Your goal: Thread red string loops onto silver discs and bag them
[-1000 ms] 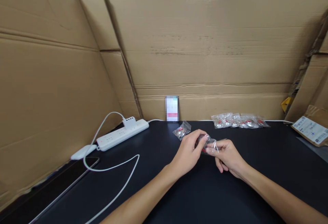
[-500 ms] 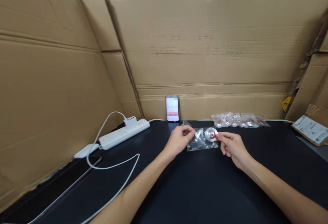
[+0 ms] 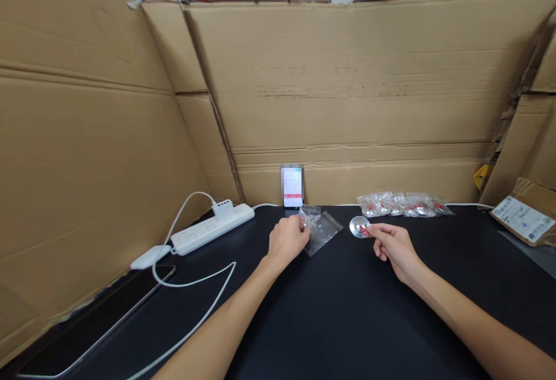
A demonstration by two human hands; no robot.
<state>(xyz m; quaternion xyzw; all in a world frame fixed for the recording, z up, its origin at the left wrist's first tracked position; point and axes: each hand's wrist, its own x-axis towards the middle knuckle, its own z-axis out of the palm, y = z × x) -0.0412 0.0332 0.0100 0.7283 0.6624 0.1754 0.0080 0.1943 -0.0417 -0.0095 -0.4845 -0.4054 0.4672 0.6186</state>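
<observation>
My right hand [image 3: 393,249] pinches the edge of a clear round suction cup [image 3: 357,227] by its red part, and the disc is turned face-on above the black table. To the left, my left hand [image 3: 287,236] is closed, with its fingertips at the near edge of a clear plastic bag [image 3: 325,233] that slants away to the right and looks flat. Behind it lies another crumpled clear bag [image 3: 310,212] with a bit of red by my fingertips. My left fingertips are partly hidden behind the hand.
Several bagged suction cups [image 3: 403,204] lie in a row at the back right. A phone [image 3: 292,185] leans on the cardboard wall [image 3: 356,108]. A white power strip [image 3: 212,229] with cables stands left, near a dark tablet-like slab [image 3: 99,322]. A labelled parcel [image 3: 523,218] sits right.
My left hand has moved left and drawn the clear bag away from the suction cup, and the bag now slants. My right hand still holds the suction cup in nearly the same place.
</observation>
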